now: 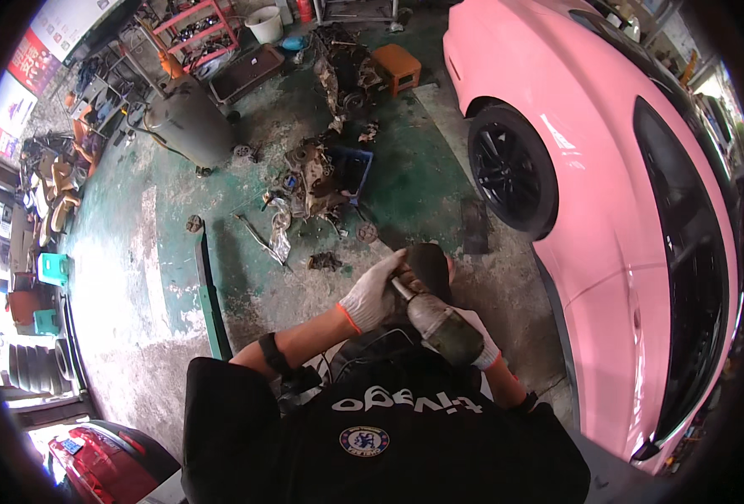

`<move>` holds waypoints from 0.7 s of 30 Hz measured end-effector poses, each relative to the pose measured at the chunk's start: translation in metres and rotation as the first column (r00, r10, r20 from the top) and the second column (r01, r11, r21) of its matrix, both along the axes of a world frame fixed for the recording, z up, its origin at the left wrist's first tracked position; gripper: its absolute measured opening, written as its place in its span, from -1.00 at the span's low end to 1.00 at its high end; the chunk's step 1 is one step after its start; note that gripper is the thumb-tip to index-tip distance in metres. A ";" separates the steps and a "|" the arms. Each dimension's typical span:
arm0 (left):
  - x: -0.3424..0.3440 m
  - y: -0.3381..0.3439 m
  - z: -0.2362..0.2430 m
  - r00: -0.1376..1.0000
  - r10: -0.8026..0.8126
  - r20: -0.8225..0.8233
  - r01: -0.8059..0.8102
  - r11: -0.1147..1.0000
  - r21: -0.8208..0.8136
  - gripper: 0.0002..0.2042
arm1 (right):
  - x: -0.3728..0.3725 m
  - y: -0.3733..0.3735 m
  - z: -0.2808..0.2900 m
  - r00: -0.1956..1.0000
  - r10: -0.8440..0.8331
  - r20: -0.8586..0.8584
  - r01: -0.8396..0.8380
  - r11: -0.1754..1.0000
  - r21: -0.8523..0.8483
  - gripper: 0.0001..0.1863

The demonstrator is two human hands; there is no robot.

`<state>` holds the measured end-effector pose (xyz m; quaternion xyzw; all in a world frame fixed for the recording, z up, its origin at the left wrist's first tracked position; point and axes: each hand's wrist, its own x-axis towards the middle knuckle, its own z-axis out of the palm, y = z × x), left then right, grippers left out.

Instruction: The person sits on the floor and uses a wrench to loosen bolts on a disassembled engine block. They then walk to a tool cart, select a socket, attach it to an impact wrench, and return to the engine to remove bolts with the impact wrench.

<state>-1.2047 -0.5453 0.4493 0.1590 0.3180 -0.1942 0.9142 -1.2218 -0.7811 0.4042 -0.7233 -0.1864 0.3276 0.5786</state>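
In front of my body I hold a worn, grey-green impact wrench (446, 329), its nose tilted up and to the left. My right hand (486, 338), in a white glove with an orange cuff, is closed around it from behind; the tool's body hides most of those fingers. At the front end, my left hand (375, 296), gloved alike, is closed around the tip beside a silver shaft (403, 288). What exactly sits under the left fingers is hidden. A dark rounded shape (429, 267) lies just beyond the tool.
A pink car (590, 210) with a black wheel (510, 168) stands close on my right. Ahead lie greasy metal parts (313, 181), a blue crate (357, 172) and an orange stool (397, 65). A grey tank (189, 122) and a long dark green beam (210, 294) are at left.
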 end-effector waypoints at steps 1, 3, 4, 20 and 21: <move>0.032 0.003 -0.002 0.999 -0.030 -0.019 0.030 0.999 -0.011 -0.85 | 0.026 0.000 -0.010 0.989 0.032 0.148 -0.029 0.999 -0.028 -0.64; 0.097 0.016 -0.014 0.930 -0.195 0.311 0.099 0.949 0.299 -0.84 | 0.086 0.000 -0.036 0.912 0.131 0.389 -0.108 0.991 -0.081 -0.68; 0.120 0.029 -0.019 0.762 -0.418 0.496 0.031 0.788 0.615 -0.81 | 0.109 -0.001 -0.047 0.856 0.197 0.479 -0.164 0.980 -0.110 -0.66; 0.593 0.140 0.009 0.888 -0.445 -0.111 0.302 0.383 0.873 -0.43 | 0.731 0.111 0.024 0.618 0.276 -0.736 -0.249 0.957 0.150 -0.67; 0.617 0.147 -0.001 0.903 -0.404 -0.149 0.298 0.335 0.894 -0.44 | 0.759 0.122 0.023 0.467 0.224 -0.855 -0.165 0.973 0.164 -0.66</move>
